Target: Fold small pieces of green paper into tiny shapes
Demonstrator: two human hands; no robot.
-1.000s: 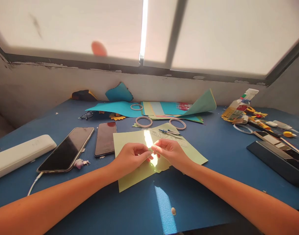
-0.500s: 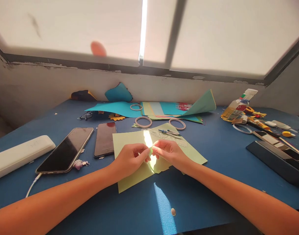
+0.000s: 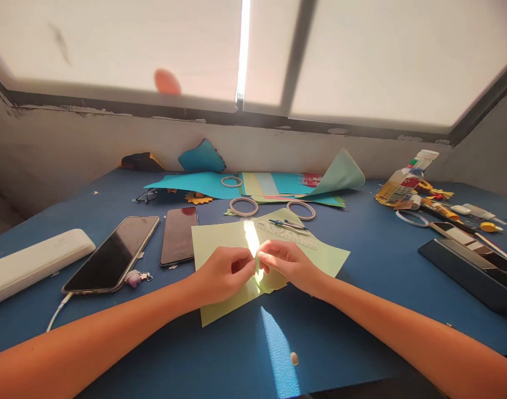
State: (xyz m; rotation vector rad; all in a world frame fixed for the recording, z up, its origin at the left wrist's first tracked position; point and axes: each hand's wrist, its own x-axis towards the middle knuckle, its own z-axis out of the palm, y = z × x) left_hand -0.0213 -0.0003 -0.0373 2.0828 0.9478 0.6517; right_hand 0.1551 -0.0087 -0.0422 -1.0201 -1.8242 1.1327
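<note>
Over pale green paper sheets [image 3: 220,235] my left hand [image 3: 228,273] and my right hand [image 3: 287,263] meet, fingertips almost touching. Thumbs and fingers of both are pinched on a small light green piece of paper [image 3: 256,261], mostly hidden by the fingers and lit by a bright sun streak. Just beyond them a clear ruler [image 3: 307,242] lies on the sheets, with pens [image 3: 283,226] across it.
Two phones [image 3: 112,255] [image 3: 178,235] and a white power bank [image 3: 37,263] lie at left. Tape rolls [image 3: 244,214] and coloured paper [image 3: 182,182] are behind. At right stand a bottle [image 3: 403,183] and a dark case [image 3: 465,271]. The blue table's front edge is near me.
My hands stay over the sheets with small finger shifts; the left fingers have curled and turned slightly around the small paper. The raised sheet corner at the back has bent a little left.
</note>
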